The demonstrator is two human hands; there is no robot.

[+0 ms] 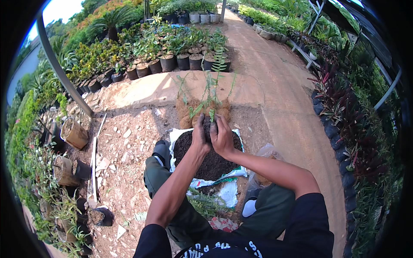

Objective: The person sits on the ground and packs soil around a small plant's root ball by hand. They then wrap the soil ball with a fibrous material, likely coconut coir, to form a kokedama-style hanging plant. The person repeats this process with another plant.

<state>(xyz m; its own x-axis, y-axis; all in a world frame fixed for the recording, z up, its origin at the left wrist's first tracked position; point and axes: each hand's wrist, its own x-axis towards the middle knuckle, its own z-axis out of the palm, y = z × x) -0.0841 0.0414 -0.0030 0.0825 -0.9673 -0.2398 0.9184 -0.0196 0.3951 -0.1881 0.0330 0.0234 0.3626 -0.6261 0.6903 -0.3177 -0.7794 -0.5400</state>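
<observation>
My left hand (pixel 200 132) and my right hand (pixel 222 133) are cupped around a ball of dark soil (pixel 208 125) at the base of a fern seedling (pixel 218 64). The fern's fronds stand upright above my fingers. Both hands are smudged with soil. Below them lies an open white plastic sack (pixel 174 138) with a heap of dark potting soil (pixel 209 167) on it. Just beyond the hands sit several coconut-fibre balls (pixel 186 122), with thin fern fronds rising from among them. Loose fern cuttings (pixel 206 204) lie between my legs, nearest to my body.
A clear plastic bag (pixel 269 151) with brown fibre stands by my right leg. Black potted plants (pixel 167 63) line the far side; more pots (pixel 75 133) stand at left. A metal post (pixel 61 67) rises at left. Stone chips (pixel 127 133) litter the ground.
</observation>
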